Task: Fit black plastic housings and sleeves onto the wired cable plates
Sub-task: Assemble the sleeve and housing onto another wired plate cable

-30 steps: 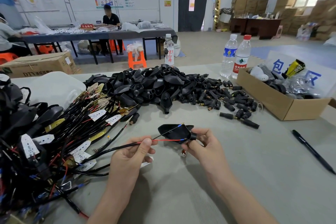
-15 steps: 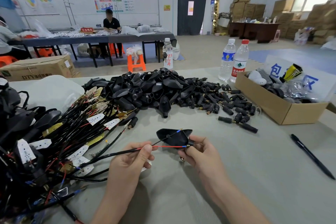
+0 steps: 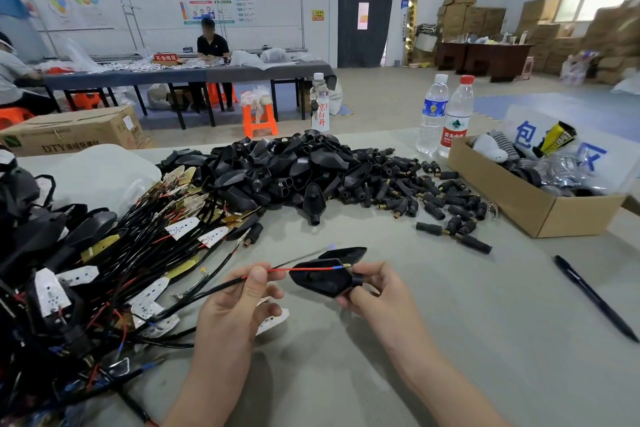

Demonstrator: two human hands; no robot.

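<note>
Pinches a red wire (image 3: 300, 269) in fingers of the left hand (image 3: 239, 302), above the bench (image 3: 450, 340) near its front edge. Grips a black housing (image 3: 322, 280) in fingers of the right hand (image 3: 375, 291), just under the wire's tip.

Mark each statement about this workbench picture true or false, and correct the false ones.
1. The right hand holds a black housing. True.
2. The left hand is empty. False: it pinches a cable with a red wire.
3. The pen lies in the cardboard box. False: it lies on the table, outside the box.
4. The red-capped bottle and the white-capped bottle stand upright beside the box. True.
</note>
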